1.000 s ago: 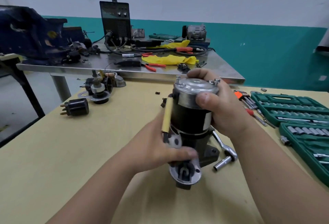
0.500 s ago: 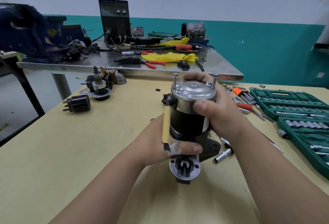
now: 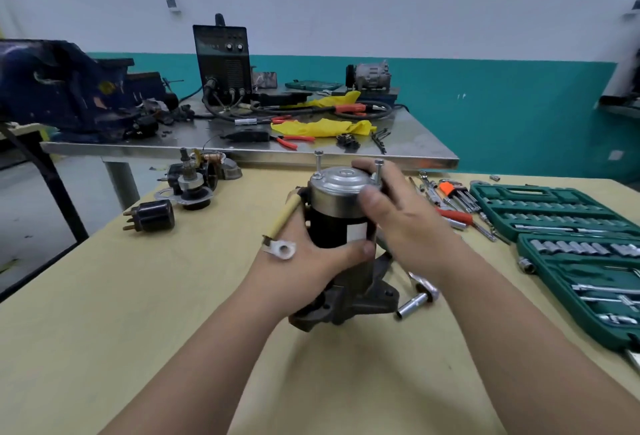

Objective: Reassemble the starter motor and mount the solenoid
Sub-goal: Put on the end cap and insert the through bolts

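Left hand [image 3: 304, 261] fingers wrapped round starter motor [image 3: 332, 227] body, right hand [image 3: 408, 227] curled on its cap. Through bolts [image 3: 318, 165] stick up unseated; cap may shift.

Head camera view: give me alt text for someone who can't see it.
A starter motor stands upright on a yellow table, left hand gripping its black body, right hand gripping the silver end cap. A black solenoid lies apart at left.

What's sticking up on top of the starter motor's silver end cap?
Two through bolts stand proud of the end cap, one left, one right against the right hand, which hides the cap's far right rim.
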